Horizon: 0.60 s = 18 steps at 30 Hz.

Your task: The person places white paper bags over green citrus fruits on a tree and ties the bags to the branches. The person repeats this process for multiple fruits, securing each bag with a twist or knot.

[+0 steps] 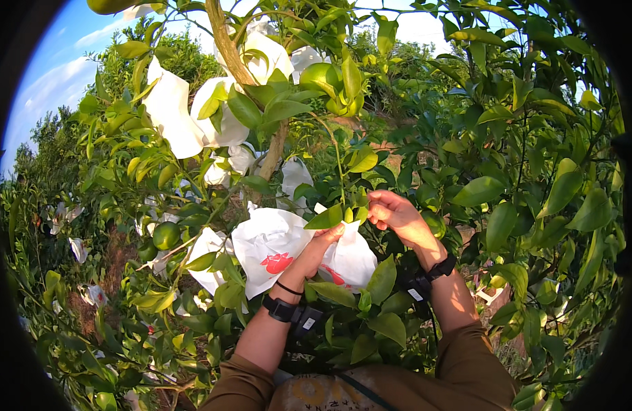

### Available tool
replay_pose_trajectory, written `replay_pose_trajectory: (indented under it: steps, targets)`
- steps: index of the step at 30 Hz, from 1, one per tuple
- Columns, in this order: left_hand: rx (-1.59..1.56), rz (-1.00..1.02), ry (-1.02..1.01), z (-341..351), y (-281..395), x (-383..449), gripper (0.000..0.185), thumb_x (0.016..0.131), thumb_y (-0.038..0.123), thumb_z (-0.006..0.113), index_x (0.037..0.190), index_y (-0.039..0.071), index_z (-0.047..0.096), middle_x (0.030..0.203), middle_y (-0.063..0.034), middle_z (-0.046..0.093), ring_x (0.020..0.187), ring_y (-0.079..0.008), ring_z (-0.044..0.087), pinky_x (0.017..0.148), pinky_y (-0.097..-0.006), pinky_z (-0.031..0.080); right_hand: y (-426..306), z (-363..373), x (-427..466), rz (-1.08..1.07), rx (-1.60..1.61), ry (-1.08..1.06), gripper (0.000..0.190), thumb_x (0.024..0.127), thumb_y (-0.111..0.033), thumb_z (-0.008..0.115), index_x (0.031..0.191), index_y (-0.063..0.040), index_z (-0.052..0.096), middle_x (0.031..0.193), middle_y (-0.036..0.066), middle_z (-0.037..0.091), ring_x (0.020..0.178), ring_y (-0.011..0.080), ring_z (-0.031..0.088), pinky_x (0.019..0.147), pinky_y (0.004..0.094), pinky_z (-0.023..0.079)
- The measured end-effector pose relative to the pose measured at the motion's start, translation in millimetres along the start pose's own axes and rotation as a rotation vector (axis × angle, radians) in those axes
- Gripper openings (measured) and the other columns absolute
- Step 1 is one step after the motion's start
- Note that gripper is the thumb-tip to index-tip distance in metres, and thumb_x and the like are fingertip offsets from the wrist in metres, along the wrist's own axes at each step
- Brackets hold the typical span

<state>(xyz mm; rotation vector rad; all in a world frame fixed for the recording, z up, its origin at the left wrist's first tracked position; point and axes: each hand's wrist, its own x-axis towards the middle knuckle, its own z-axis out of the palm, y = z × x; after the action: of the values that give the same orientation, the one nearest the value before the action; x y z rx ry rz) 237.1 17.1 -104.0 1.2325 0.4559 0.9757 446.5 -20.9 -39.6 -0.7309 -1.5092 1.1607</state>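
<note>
My left hand pinches the gathered top of a white paper fruit bag with a red print, just below a leafy twig. Right of the twig, my right hand is raised with its fingers curled near the leaves; whether anything is between its fingertips cannot be told. A second white bag with a red print hangs directly left of my left hand. A green leaf lies over the top of the held bag. What the held bag contains is hidden.
More white bags hang around a tree branch at the upper left. Green citrus fruit hangs bare at the top, another fruit at the left. Dense foliage stands at the right, and leaves spread below my hands.
</note>
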Motion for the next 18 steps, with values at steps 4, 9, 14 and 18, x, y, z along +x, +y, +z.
replay_pose_trajectory:
  steps: [4,9,14,18]
  targets:
    - [0.025,0.063,-0.019,1,-3,4,0.022,0.094,0.023,0.060,0.110,0.009,0.063,0.100,0.0024,0.064,0.089,-0.0078,0.059,0.079,-0.0262,0.048,-2,22,6,0.040,-0.178,0.003,0.023,0.087,-0.016,0.070,0.102,0.001,0.065,0.092,0.001,0.065,0.081,0.0070,0.057,0.072,0.0224,0.046]
    - [0.004,0.005,-0.020,-12,-14,10,0.022,0.094,0.022,0.059,0.112,0.008,0.062,0.100,0.0019,0.065,0.089,-0.0082,0.059,0.079,-0.0270,0.049,-2,10,20,0.300,-0.053,0.102,0.017,0.084,-0.014,0.071,0.089,0.001,0.068,0.076,0.001,0.063,0.060,0.0064,0.051,0.052,0.0215,0.040]
    - [0.028,0.013,0.024,-14,-19,12,0.021,0.095,0.021,0.058,0.110,0.008,0.063,0.099,0.0014,0.065,0.088,-0.0081,0.060,0.077,-0.0267,0.050,16,-1,24,0.352,0.399,-0.020,0.012,0.085,-0.015,0.069,0.080,-0.005,0.065,0.070,-0.001,0.059,0.055,0.0047,0.047,0.049,0.0195,0.037]
    - [-0.081,-0.058,0.056,-4,-10,8,0.020,0.091,0.021,0.063,0.107,0.009,0.063,0.098,0.0004,0.066,0.086,-0.0094,0.062,0.075,-0.0273,0.051,27,-7,21,0.416,0.353,-0.100,0.010,0.086,-0.012,0.064,0.088,-0.002,0.065,0.074,-0.001,0.062,0.057,0.0062,0.053,0.052,0.0201,0.041]
